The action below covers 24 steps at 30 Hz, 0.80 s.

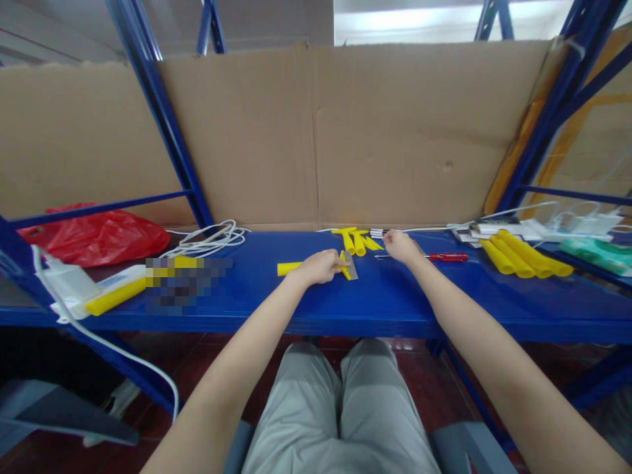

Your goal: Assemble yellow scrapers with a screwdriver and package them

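Note:
My left hand [323, 267] is wrapped round the yellow handle of a scraper [288, 268], just above the blue shelf [257, 283]. The tool's flat metal blade [351, 266] and yellow head stick out to the right of my fingers. My right hand [399, 245] is closed in a pinch at the back of the shelf, beside a small group of whitish metal-looking strips [377, 233]; its fingertips hide whatever they hold. Under the right wrist lies a screwdriver with a red handle [448, 257]. Between both hands rest yellow T-shaped plastic pieces [348, 241] and small yellow wedge-like pieces [371, 243].
Several yellow tube handles [526, 255] lie at the right near white boxes and cables. On the left are a red plastic bag [99, 237], a coiled white cable [210, 238], a white adapter [73, 282] and another yellow tube [116, 297]. Cardboard [395, 138] stands behind.

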Available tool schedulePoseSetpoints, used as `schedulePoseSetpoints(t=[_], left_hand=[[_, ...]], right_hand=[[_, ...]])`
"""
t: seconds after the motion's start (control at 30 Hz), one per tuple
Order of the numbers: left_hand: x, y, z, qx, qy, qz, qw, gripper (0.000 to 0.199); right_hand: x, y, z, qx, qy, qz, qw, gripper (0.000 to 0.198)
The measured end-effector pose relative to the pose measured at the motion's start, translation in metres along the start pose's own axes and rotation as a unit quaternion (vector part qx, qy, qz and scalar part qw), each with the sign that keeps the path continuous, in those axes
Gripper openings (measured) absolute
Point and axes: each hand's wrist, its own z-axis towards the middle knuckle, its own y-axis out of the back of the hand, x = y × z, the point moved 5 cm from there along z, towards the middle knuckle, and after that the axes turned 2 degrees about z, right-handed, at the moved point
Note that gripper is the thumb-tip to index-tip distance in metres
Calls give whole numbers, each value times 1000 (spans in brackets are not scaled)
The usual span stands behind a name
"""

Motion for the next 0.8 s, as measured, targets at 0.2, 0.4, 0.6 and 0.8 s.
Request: schedulePoseSetpoints(t=[0.2,0.4,0.6,0.8], left_hand=[[-1,-1,0,13,6,-2,1000,37],[-3,-1,-1,11,26,2,1000,35],[-5,-1,-1,11,25,0,1000,34],[-6,-2,1,11,22,3,1000,35]], right_hand=[[-13,-4,3,16,-22,-19,999,33],[-12,-14,11,49,-3,-42,998,30],[-5,-20,23,80,2,-116,990,30],[-4,-24,29,123,18,-133,983,32]])
